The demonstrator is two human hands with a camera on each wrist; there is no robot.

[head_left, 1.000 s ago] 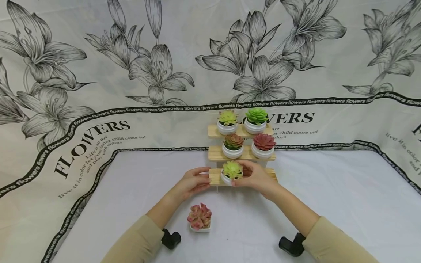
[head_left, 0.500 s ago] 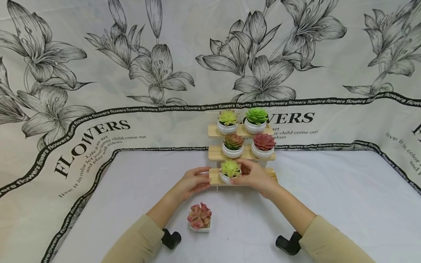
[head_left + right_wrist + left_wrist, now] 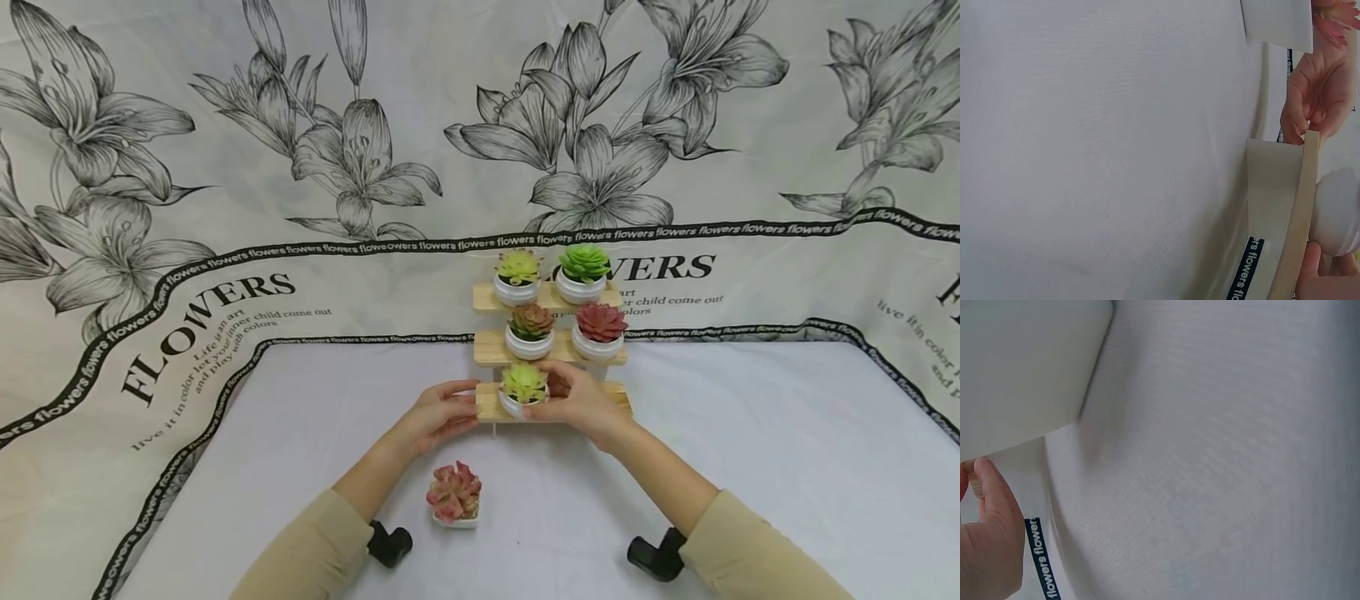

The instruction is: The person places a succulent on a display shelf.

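My right hand point(image 3: 583, 407) grips the white round pot of a yellow-green succulent point(image 3: 523, 383) over the lowest plank of a three-tier wooden plant stand point(image 3: 491, 403). In the right wrist view that pot point(image 3: 1337, 212) sits right at the plank's top point(image 3: 1299, 219), fingertips at its side. At the plank's left end, my left hand point(image 3: 438, 417) pinches the wood between thumb and fingers. The left wrist view shows this hand point(image 3: 994, 544) at the edge. A pink succulent in a square white pot point(image 3: 454, 496) stands on the table nearer to me.
On the top tier are a yellow-green succulent point(image 3: 517, 275) and a bright green one point(image 3: 583, 271). A reddish-green succulent point(image 3: 530, 329) and a dark red one point(image 3: 599, 329) fill the middle tier. A flower-printed cloth point(image 3: 405, 292) hangs behind the white table point(image 3: 750, 450).
The yellow-green succulent has shifted slightly left along the lowest plank with my right hand. My left hand stays at the plank's end.
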